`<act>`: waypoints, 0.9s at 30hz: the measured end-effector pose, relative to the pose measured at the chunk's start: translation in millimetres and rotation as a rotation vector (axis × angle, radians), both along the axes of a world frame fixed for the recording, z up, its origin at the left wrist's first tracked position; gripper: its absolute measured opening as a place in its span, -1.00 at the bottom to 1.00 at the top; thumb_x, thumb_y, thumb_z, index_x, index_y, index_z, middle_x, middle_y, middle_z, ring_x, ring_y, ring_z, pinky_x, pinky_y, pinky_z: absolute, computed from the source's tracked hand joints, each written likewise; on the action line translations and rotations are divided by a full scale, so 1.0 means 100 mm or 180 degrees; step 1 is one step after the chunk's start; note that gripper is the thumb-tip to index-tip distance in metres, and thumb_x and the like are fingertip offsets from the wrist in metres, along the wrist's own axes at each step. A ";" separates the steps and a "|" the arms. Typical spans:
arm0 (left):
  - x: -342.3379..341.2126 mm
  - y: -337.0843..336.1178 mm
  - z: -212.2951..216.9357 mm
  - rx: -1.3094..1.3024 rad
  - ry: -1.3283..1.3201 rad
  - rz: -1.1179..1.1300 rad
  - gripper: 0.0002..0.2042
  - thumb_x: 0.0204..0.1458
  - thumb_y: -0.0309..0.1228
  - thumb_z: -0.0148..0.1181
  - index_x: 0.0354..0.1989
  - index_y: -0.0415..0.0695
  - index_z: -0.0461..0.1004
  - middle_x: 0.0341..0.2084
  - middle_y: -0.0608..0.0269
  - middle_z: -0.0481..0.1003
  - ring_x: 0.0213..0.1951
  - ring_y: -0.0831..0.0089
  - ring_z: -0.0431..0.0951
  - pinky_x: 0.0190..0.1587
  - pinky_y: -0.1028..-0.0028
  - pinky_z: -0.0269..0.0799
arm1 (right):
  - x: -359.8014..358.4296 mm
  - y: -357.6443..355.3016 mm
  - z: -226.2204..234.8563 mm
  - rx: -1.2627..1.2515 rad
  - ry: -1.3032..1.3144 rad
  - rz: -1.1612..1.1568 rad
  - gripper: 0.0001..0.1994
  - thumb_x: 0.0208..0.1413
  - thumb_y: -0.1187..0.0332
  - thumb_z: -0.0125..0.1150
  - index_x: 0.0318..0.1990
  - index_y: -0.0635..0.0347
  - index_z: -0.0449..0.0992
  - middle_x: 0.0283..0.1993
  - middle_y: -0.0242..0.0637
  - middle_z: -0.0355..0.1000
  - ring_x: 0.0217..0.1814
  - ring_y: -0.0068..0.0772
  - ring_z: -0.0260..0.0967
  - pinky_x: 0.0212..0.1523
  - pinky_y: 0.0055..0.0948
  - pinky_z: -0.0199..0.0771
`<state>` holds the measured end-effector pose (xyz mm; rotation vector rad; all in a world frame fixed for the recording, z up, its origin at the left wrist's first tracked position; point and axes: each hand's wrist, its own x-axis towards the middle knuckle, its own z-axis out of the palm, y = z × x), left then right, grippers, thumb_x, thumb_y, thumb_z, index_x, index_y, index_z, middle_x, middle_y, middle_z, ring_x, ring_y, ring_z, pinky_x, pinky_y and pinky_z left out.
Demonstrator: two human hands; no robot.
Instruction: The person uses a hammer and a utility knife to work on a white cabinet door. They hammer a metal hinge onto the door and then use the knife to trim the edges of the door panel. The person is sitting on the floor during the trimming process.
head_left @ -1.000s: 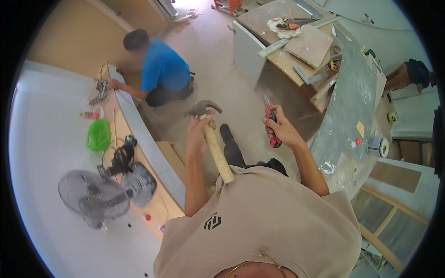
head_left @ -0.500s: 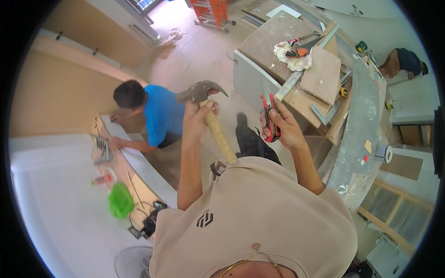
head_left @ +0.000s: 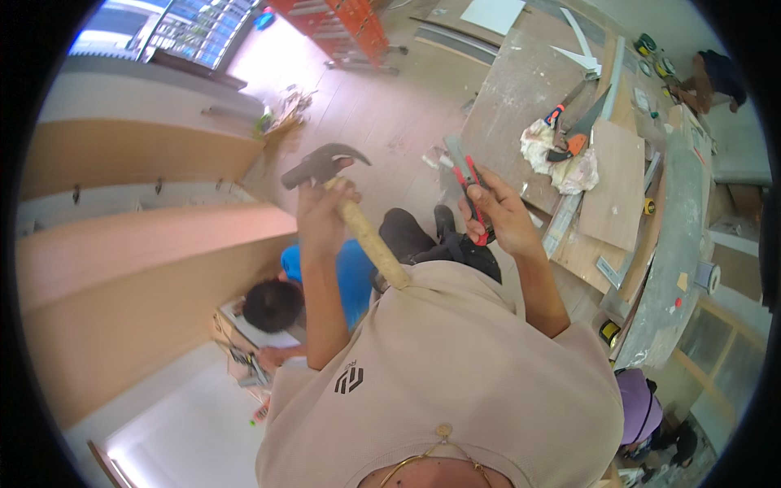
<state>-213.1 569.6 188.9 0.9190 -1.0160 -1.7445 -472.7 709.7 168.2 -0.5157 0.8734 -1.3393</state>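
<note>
In my left hand (head_left: pixel 321 213) is a claw hammer (head_left: pixel 370 236). The fingers close around it just below the dark metal head, and the pale wooden handle slants down toward my shirt. My right hand (head_left: pixel 506 213) grips a red and black utility knife (head_left: pixel 475 200), its grey blade end pointing up and away from me. Both tools are held up in front of my chest, apart from each other. Nearest to the right hand lies the cluttered worktop (head_left: pixel 500 106), a short way beyond it.
On the worktop lie a handsaw (head_left: pixel 590 122), a crumpled white rag (head_left: pixel 537 145) and a plywood piece (head_left: pixel 610 187). A co-worker in blue (head_left: pixel 351 268) crouches at lower left beside a wooden panel (head_left: pixel 163 325). An orange ladder (head_left: pixel 342 32) stands at the far side. Another person (head_left: pixel 639 407) is lower right.
My view has turned left and moved on, so the co-worker in blue appears lower and the ladder nearer. The hammer has shifted slightly left; both hands keep their tools.
</note>
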 end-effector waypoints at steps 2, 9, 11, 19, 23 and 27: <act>-0.07 -0.52 -0.04 0.0084 -0.0040 0.0020 -0.51 0.20 -0.65 0.08 0.30 -0.14 0.21 0.15 0.01 0.46 -0.22 0.45 0.45 -0.13 0.35 0.50 | -0.07 -0.33 0.02 0.0020 0.0222 -0.0192 -0.53 0.46 0.28 0.04 0.41 0.26 0.24 -0.41 -0.38 0.32 -0.55 -0.67 0.19 -0.52 -0.58 0.32; -0.14 -2.47 -0.41 0.0406 -0.0465 -0.0506 -0.55 0.20 -0.64 -0.02 0.30 -0.17 0.25 0.17 0.04 0.47 -0.24 0.45 0.43 -0.14 0.36 0.47 | -0.26 -1.54 -0.17 0.0284 0.0380 -0.0855 -0.61 0.45 0.26 0.05 0.31 0.25 0.33 -0.45 -0.44 0.30 -0.56 -0.70 0.19 -0.54 -0.59 0.29; -0.18 -3.08 -0.63 0.0538 -0.0589 -0.0754 -0.55 0.20 -0.64 -0.01 0.28 -0.17 0.26 0.14 0.04 0.50 -0.25 0.44 0.44 -0.17 0.39 0.47 | -0.31 -1.92 -0.25 0.0435 0.0456 -0.1015 -0.61 0.45 0.26 0.07 0.31 0.23 0.35 -0.46 -0.45 0.30 -0.57 -0.70 0.19 -0.55 -0.59 0.28; -0.51 -5.02 -0.84 0.0631 -0.1360 -0.1350 -0.72 0.25 -0.51 0.19 0.09 -0.18 0.35 -0.06 0.06 0.59 -0.42 0.55 0.43 -0.38 0.50 0.39 | -0.19 -3.72 -0.48 0.0887 0.0097 -0.1960 -0.78 0.38 0.33 0.18 0.07 0.18 0.41 -0.44 -0.46 0.31 -0.51 -0.65 0.26 -0.44 -0.55 0.32; -0.81 -5.67 -0.99 0.0750 -0.1090 -0.1830 -0.71 0.32 -0.44 0.13 0.17 -0.18 0.35 0.02 0.10 0.56 -0.25 0.51 0.50 -0.18 0.44 0.47 | -0.12 -4.42 -0.94 0.0435 0.0396 -0.2229 -0.83 0.26 0.45 0.31 -0.13 0.16 0.41 -0.42 -0.47 0.33 -0.42 -0.63 0.29 -0.34 -0.51 0.36; -2.14 -5.67 -1.14 0.0956 -0.0342 -0.2263 -0.72 0.39 -0.45 -0.02 0.21 -0.21 0.33 0.10 0.07 0.51 0.15 0.31 0.49 0.18 0.22 0.45 | -0.23 -4.92 -1.05 0.0730 0.1018 -0.1899 -0.66 0.11 0.46 0.47 0.00 0.22 0.49 -0.24 -0.38 0.53 -0.22 -0.57 0.46 -0.10 -0.50 0.51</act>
